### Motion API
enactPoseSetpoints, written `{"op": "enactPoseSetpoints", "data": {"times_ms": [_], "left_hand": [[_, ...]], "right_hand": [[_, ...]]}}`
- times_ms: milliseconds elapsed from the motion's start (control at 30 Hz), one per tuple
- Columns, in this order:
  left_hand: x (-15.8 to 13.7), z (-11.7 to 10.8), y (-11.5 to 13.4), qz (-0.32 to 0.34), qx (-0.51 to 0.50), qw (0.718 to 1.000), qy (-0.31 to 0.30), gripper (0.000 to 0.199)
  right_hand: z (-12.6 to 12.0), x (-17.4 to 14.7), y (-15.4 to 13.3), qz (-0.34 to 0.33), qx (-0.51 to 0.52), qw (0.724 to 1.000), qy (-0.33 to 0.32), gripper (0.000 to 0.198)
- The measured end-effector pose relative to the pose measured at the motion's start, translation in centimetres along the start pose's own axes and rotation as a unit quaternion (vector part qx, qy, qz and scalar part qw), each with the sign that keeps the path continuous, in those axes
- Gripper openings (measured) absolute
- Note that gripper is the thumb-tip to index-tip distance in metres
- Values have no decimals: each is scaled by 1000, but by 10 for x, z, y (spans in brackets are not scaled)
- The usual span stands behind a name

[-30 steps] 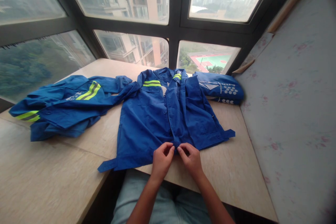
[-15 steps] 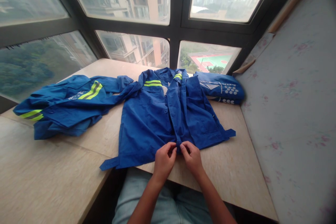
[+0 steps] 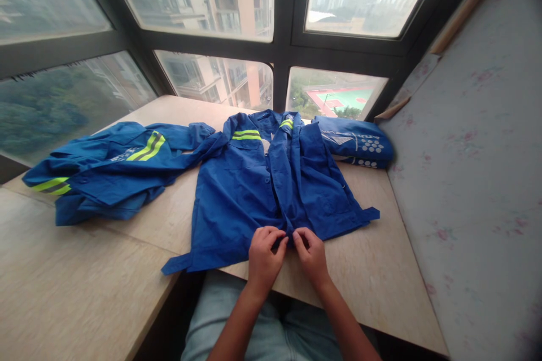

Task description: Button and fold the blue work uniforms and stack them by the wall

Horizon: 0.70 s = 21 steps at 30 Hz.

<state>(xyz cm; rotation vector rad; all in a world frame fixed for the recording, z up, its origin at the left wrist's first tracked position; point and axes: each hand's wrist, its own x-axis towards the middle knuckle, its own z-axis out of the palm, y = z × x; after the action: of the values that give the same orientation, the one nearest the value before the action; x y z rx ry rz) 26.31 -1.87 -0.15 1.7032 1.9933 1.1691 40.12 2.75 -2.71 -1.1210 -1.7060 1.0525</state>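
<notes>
Lying spread on a pale countertop [image 3: 372, 271], one blue jacket [image 3: 235, 197]: collar toward the windows, hem toward the person, front uppermost. It serves as the landmark for every entry below.

Detail of the jacket: yellow-green and grey reflective strips across the chest; a button visible on the front edge; hem tabs, one pointing out at each side; the two front edges near each other at the hem, the right-side panel rumpled into lengthwise folds.

Left hand [image 3: 266, 254]: at the middle of the jacket's hem, fingers curled, thumb and forefinger nearly closed in a pinch on the cloth. Right hand [image 3: 312, 254]: just beside it at the same hem, likewise curled, thumb and fingertip pinching the edge. What lies between the fingertips is too small to tell.

Second blue garment [image 3: 105, 175]: left of the jacket, crumpled, with reflective strips and white lettering, too blurred to read; a jacket sleeve reaches over to it.

Blue bundle [image 3: 359, 144]: just beside the jacket's upper right, folded, printed with white dots and marks.

Window frame [image 3: 282, 56]: behind the jacket, dark.

Wall [image 3: 474, 192]: right of the jacket, floral-papered.

Jeans [image 3: 224, 316]: below the jacket's hem, light blue, worn by the person.
</notes>
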Motion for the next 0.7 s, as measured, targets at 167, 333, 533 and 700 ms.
{"op": "enactPoseSetpoints", "data": {"times_ms": [167,333,533,700], "left_hand": [[-1,-9,-6,33,54,997,-53,16],[-18,-26,-26,59,162,981,-90,33],[-32,-56,-39,75,198,972,-99,33],[-22,-82,-21,55,197,947,-247,36]], "right_hand": [[0,-3,3,-100,-83,992,1,33],[-2,-7,4,-152,-213,964,-53,52],[-14,-14,2,-194,-256,945,-54,39],[-24,-15,-16,-140,-281,942,-121,30]]}}
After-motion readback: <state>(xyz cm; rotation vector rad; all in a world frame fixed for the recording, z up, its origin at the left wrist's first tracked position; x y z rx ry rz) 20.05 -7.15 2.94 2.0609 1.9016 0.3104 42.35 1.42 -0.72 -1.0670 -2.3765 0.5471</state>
